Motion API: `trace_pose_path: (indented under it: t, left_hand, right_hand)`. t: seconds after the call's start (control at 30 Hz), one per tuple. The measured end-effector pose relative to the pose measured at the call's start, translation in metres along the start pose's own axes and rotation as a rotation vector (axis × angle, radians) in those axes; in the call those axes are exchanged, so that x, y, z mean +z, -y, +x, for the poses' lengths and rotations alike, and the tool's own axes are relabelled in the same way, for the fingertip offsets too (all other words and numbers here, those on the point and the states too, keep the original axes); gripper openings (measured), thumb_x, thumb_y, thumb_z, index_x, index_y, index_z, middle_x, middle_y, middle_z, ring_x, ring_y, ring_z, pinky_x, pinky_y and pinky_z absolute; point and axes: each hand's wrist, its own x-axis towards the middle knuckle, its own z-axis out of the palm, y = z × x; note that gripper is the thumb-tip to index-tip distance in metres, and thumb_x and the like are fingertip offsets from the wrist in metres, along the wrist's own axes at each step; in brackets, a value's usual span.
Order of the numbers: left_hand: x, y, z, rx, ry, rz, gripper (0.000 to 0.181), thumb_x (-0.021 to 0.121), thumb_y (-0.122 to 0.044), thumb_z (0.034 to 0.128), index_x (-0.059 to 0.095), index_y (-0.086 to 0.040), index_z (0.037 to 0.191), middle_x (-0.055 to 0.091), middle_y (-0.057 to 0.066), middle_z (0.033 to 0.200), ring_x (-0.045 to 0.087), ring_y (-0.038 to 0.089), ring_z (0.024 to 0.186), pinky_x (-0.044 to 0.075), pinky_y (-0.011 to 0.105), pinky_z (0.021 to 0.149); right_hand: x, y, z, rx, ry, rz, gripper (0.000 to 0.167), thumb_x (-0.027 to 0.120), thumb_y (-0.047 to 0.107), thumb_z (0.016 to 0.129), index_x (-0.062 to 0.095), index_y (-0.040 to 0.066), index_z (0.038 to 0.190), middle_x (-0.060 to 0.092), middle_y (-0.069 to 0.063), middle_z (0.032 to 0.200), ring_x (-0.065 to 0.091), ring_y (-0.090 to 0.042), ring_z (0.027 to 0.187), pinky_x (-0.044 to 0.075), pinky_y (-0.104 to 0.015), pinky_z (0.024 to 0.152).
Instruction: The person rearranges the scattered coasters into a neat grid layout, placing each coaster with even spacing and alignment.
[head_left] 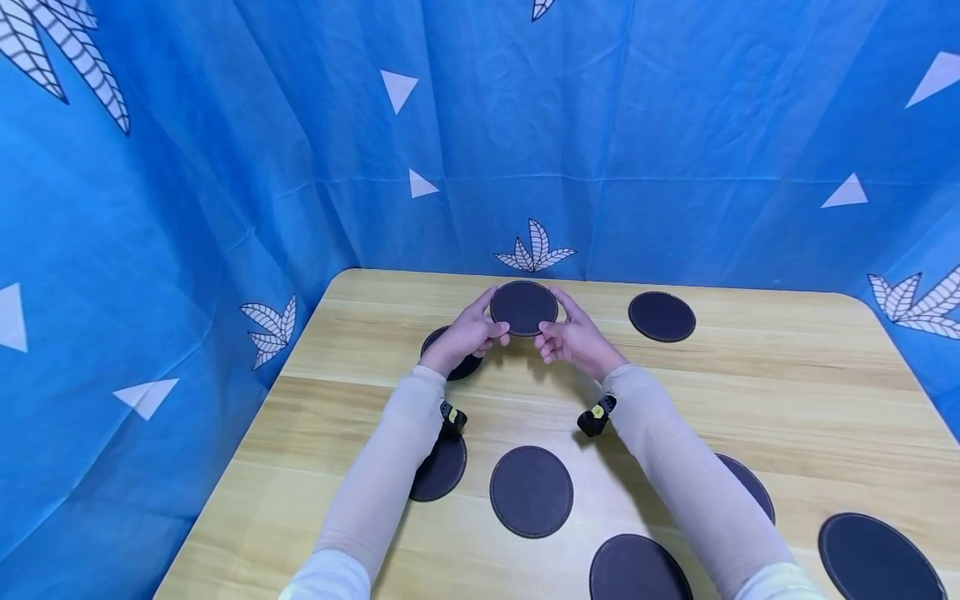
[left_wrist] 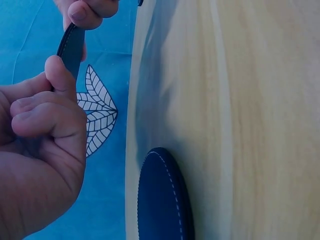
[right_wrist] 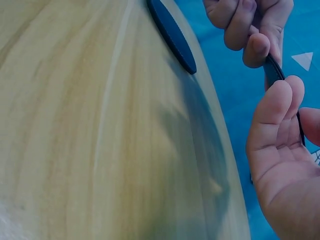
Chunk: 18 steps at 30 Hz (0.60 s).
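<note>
A round dark coaster (head_left: pixel 524 307) with a stitched rim is held up above the far part of the table, between both hands. My left hand (head_left: pixel 470 333) pinches its left edge, and my right hand (head_left: pixel 574 335) pinches its right edge. In the left wrist view the raised coaster (left_wrist: pixel 74 50) appears nearly edge-on, with the left hand (left_wrist: pixel 45 135) at its near side. The right wrist view shows the coaster (right_wrist: pixel 273 70) as a thin dark strip, partly hidden by the fingers of the right hand (right_wrist: pixel 282 150). Under the left hand lies another coaster (head_left: pixel 467 367), partly covered.
Several like coasters lie on the wooden table (head_left: pixel 787 375): one at the back right (head_left: pixel 662 317), one in the middle (head_left: pixel 531 492), one near the front (head_left: pixel 640 571) and one at the right (head_left: pixel 879 556). A blue patterned curtain (head_left: pixel 480 142) hangs behind the table.
</note>
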Motion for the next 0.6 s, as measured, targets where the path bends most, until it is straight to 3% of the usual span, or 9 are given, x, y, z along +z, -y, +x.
trace_pose_path:
  t: [0.6]
  left_hand:
    - [-0.003, 0.010, -0.013, -0.039, 0.029, -0.009, 0.079, 0.054, -0.012, 0.1041, 0.003, -0.026, 0.164, 0.059, 0.007, 0.077, 0.030, 0.014, 0.051, 0.026, 0.026, 0.048]
  right_hand:
    - [0.008, -0.009, -0.008, 0.012, -0.002, -0.055, 0.081, 0.048, -0.001, 0.103, 0.002, 0.027, 0.164, 0.064, -0.011, 0.072, 0.051, -0.015, 0.053, 0.046, -0.025, 0.050]
